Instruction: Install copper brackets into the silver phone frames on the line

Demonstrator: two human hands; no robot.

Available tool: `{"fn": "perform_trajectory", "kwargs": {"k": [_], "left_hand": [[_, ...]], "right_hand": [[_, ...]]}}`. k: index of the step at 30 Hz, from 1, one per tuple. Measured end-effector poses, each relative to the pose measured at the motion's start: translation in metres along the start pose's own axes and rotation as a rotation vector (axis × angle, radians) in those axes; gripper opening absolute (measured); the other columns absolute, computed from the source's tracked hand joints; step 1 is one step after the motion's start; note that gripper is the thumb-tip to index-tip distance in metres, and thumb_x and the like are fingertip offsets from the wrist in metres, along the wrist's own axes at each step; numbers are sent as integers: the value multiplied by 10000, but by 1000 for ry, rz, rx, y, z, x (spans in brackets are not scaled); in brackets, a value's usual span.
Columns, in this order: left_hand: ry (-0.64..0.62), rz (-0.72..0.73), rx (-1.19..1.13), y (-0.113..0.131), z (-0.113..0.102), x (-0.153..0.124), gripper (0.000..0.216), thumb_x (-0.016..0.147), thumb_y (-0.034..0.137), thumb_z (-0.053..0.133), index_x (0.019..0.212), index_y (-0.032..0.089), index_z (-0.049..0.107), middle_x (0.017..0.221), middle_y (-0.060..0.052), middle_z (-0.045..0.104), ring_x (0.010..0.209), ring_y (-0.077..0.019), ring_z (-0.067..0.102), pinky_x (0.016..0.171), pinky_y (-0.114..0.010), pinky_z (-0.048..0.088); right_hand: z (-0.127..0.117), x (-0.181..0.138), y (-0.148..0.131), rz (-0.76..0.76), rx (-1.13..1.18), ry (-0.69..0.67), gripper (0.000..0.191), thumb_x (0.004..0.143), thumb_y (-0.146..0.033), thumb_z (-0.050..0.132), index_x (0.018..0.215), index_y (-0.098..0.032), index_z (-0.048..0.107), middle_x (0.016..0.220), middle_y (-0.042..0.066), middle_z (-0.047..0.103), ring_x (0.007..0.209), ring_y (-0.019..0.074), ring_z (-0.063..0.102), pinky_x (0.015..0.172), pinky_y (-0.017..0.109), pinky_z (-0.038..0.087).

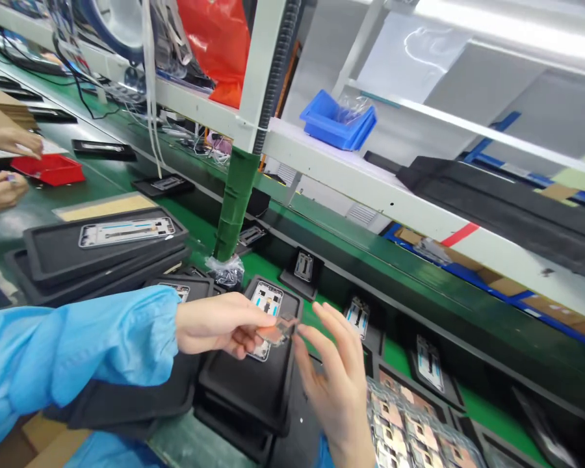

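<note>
My left hand (224, 325), in a light blue sleeve, pinches a small thin copper-coloured plate (273, 333) with cut-outs, perhaps a phone part. The plate is held above a phone frame (267, 299) lying in a black tray (246, 383). At the plate's right end is my right hand (334, 370), its fingers spread; whether a fingertip touches the plate I cannot make out. Below and right of my right hand, several similar copper and silver plates (390, 437) lie in rows in a clear tray.
Stacked black trays (49, 250) stand at the left, a phone frame (127, 231) on top. Along the green conveyor (394, 354) more frames sit in black trays. A green-wrapped post (236, 195) rises behind. Another person's hands (2, 193) are near a red bin (53, 170). A blue bin (338, 123) sits on the shelf.
</note>
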State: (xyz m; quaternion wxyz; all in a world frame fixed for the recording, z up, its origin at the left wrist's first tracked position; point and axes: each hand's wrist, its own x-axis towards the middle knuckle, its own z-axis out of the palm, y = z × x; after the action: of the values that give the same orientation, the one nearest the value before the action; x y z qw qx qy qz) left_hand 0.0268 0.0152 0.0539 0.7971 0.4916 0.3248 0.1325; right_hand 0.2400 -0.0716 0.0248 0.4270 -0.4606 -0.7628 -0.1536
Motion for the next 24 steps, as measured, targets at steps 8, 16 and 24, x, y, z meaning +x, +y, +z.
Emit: {"fn": "perform_trajectory", "kwargs": {"k": [8,16,24], "left_hand": [[-173,-101,-85,25,-1,30,392,643,463,834,634,162,582,565,30,515,540,-104,458,580,-239,352],[-284,-114,79,19,-13,52,370,695,547,644,656,202,516,559,14,502,520,-136,466,545,-257,406],[-52,240,732,-3,-49,80,426,1000,424,368,837,179,676,927,-117,713,899,-273,665,833,-399,541]], "right_hand": [[-7,14,25,-383,-156,-41,378,926,-71,676,1263,-241,687,1307,116,730,1244,324,672,941,528,640],[-16,40,30,-634,-256,-210,233,922,-65,673,1145,-70,741,1126,169,791,1152,307,728,1010,446,639],[5,33,64,-282,-56,-122,461,866,-87,754,1306,-201,681,1154,107,792,1103,311,754,904,460,687]]}}
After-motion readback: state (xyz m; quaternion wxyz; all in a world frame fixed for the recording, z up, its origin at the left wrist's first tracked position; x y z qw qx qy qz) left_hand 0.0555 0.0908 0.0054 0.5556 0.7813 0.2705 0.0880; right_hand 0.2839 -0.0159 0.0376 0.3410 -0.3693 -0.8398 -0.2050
